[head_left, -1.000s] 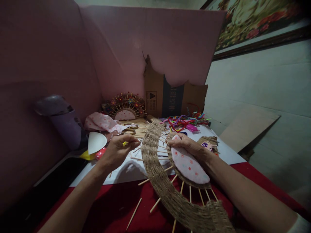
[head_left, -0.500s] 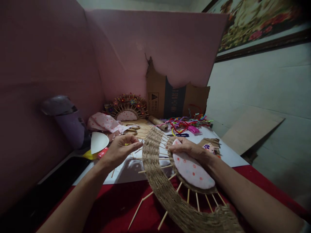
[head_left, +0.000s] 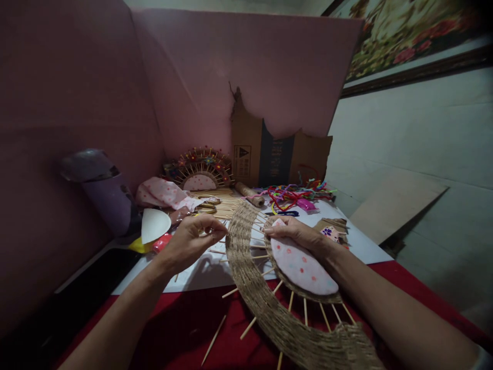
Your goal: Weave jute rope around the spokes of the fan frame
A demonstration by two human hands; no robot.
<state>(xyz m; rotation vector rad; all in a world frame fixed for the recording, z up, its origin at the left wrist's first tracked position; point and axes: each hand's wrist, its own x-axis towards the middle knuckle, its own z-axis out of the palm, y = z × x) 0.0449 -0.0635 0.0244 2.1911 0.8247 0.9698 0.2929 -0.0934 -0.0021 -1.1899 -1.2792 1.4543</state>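
A half-round craft piece lies in front of me: a jute-wrapped arc (head_left: 246,267) joined by wooden stick spokes (head_left: 306,311) to a pink dotted fabric half-disc (head_left: 300,267). My right hand (head_left: 296,234) rests on the top end of the fabric half-disc, fingers curled on its edge, holding the piece. My left hand (head_left: 192,241) is closed in a pinch at the arc's outer edge, gripping the tip of a stick; what else it holds is too small to tell.
A finished decorated fan piece (head_left: 200,172) stands at the back by a cardboard box (head_left: 269,154). Coloured pipe cleaners (head_left: 292,195), a jute roll (head_left: 250,194), pink fabric (head_left: 162,192), a white paper half-disc (head_left: 154,225), and a purple cup (head_left: 103,190) surround a white sheet (head_left: 208,270) on red cloth (head_left: 177,329).
My left hand has moved slightly right, up to the arc's outer edge. The piece has shifted a little under my right hand.
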